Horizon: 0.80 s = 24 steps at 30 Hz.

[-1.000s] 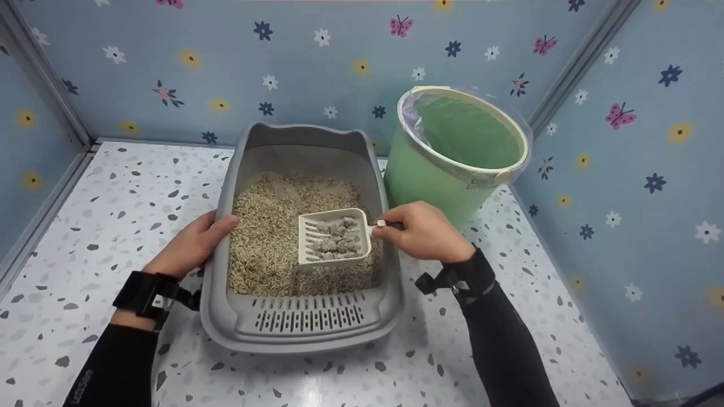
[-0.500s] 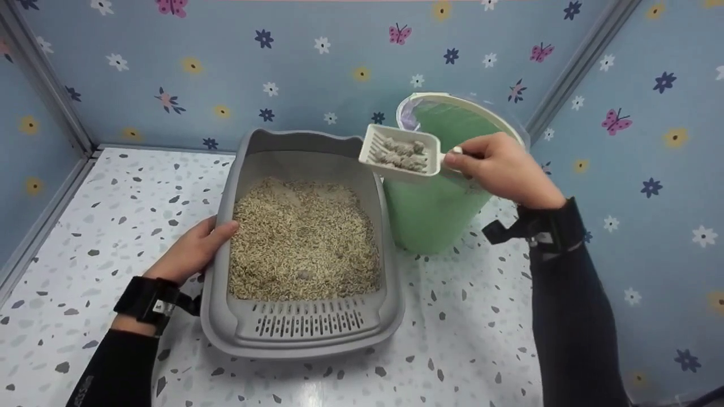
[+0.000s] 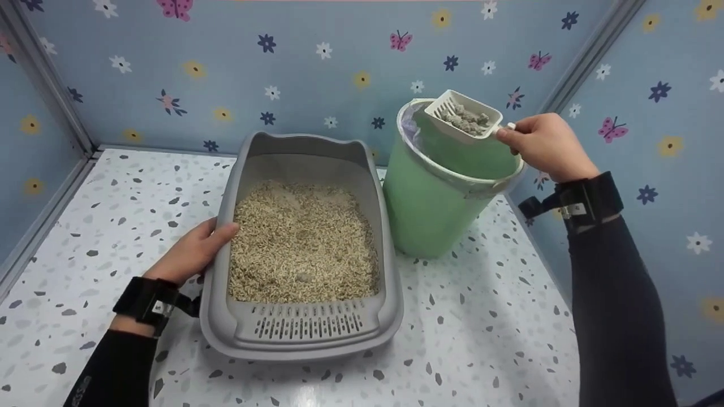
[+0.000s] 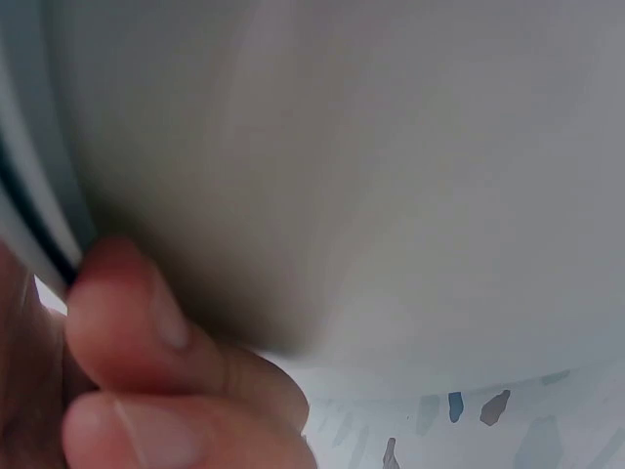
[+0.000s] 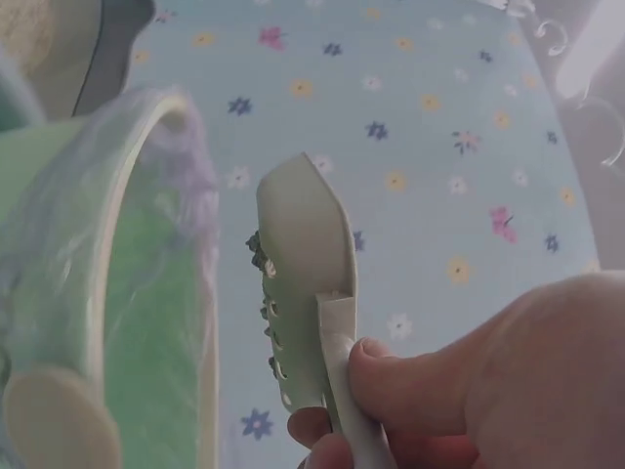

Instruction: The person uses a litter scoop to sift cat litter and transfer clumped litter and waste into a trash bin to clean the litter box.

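My right hand (image 3: 551, 144) pinches the handle of a white slotted litter scoop (image 3: 492, 113) above the bin's mouth. Grey litter clumps (image 3: 468, 121) lie in the scoop, and in the right wrist view the scoop (image 5: 308, 225) appears edge-on with bits at its slots. On the left side of the grey litter box (image 3: 308, 343), my left hand (image 3: 189, 251) grips the rim, thumb over the top. Curled fingers (image 4: 146, 332) show under the rim in the left wrist view. Tan granular litter (image 3: 305, 243) covers the box floor.
A green bin (image 3: 427, 209) with a clear liner (image 5: 186, 176) stands just right of the box, near the back wall. Flower-printed panels (image 3: 317, 73) close in the back and sides. Under everything is a white speckled surface (image 3: 452, 339).
My right hand has carried the scoop of clumps from above the litter, up and to the right, over the bin. The left hand has stayed on the box rim.
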Tool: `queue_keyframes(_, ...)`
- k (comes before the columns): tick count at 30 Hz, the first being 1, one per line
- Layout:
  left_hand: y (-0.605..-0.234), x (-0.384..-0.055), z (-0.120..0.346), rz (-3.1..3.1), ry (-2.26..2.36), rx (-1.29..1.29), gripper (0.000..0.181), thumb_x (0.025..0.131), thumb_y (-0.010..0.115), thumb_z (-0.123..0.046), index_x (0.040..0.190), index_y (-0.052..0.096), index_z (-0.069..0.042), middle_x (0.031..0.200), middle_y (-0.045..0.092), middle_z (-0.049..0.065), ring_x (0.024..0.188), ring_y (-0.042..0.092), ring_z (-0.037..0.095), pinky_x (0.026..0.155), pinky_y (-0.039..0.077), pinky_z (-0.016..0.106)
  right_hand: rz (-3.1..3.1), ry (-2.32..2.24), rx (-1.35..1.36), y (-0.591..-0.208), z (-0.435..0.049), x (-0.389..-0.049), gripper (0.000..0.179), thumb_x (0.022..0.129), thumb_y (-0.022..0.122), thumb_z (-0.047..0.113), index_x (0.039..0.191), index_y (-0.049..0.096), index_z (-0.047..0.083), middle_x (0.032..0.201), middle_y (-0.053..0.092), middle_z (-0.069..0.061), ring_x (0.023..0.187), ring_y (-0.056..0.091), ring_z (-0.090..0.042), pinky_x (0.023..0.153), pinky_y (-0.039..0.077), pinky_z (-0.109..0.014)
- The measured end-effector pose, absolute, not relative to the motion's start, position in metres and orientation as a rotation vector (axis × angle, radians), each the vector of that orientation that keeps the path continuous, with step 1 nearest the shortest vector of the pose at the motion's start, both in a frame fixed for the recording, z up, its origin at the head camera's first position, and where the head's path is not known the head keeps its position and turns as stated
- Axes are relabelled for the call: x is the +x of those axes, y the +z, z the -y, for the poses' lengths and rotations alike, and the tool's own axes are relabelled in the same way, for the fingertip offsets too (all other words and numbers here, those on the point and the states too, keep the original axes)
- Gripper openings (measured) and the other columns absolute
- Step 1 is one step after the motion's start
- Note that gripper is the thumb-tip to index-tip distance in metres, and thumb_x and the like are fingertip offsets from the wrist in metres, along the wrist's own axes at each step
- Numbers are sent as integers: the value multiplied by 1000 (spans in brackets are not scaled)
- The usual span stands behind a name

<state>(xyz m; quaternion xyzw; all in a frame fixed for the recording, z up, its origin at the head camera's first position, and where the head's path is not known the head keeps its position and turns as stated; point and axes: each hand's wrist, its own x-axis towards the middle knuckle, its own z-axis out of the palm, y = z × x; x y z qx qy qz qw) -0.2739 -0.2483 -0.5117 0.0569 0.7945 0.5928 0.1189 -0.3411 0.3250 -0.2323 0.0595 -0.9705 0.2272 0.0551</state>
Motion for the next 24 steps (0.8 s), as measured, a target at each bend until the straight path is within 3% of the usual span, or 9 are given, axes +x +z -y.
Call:
queue_keyframes(7,-510,-273,248,-2319,1726,157,87,113,51,-65,175,28,-9,84,55,6,55,46,13,45,45,30,2982,596,175,-241,-329,-351,41,112,71,38,100,79,0,73,60,1,62,45,-13,55,39,-29)
queue_keyframes(12,-508,-274,246,-2310,1736,154,85,112,52,-68,170,36,-9,83,56,6,55,46,12,45,44,29,2995,448,205,-242,-327,-352,36,110,73,27,119,79,-7,98,74,-18,73,59,-23,59,48,-30)
queue_keyframes(17,-509,-274,246,-2310,1732,164,88,112,52,-67,173,31,-8,84,56,7,55,46,13,45,45,29,2972,337,219,-246,-328,-353,34,108,72,19,125,76,-10,115,75,-30,90,68,-42,78,58,-52)
queue_keyframes(20,-510,-274,246,-2313,1730,164,89,112,52,-67,174,29,-8,85,57,7,55,47,13,45,45,30,2932,295,242,-250,-328,-353,29,105,72,11,123,77,-11,118,75,-33,98,68,-49,92,55,-66)
queue_keyframes(24,-511,-275,247,-2321,1734,174,85,114,51,-63,173,30,-5,86,56,8,55,47,13,44,46,31,2862,231,277,-254,-329,-353,24,100,67,1,117,79,-12,112,76,-33,96,70,-52,92,56,-69)
